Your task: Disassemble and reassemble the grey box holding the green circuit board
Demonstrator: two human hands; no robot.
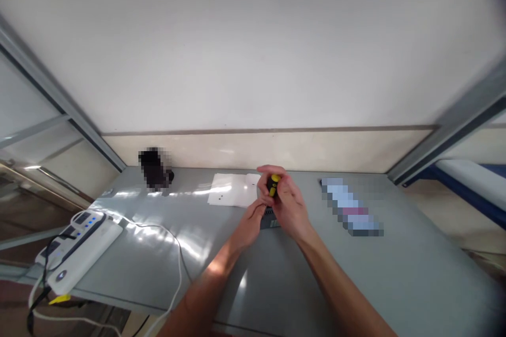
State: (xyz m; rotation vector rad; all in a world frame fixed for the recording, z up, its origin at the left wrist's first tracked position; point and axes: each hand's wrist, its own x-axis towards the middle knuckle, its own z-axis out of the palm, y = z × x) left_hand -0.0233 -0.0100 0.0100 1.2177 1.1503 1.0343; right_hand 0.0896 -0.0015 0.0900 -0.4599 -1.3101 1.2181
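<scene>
A screwdriver with a black and yellow handle (273, 185) is wrapped in the fingers of my right hand (291, 205). It stands roughly upright; its shaft and tip are hidden by my hands. Under both hands lies a dark grey box (270, 220) with vent slots, on the table. My left hand (251, 221) is closed at the box's left side, just below the screwdriver handle. The ends of its fingers are mostly hidden. Directly left of the hands, white paper (229, 190) lies flat with several small dark bits, possibly screws, on it.
The grey table (190, 237) backs onto a pale wall (253, 63). At left sits a white power strip (81, 247) with blue lights, its white cable (179, 258) crossing the table. A blurred black object (154, 169) stands back left; a blurred flat phone-like object (348, 208) lies right.
</scene>
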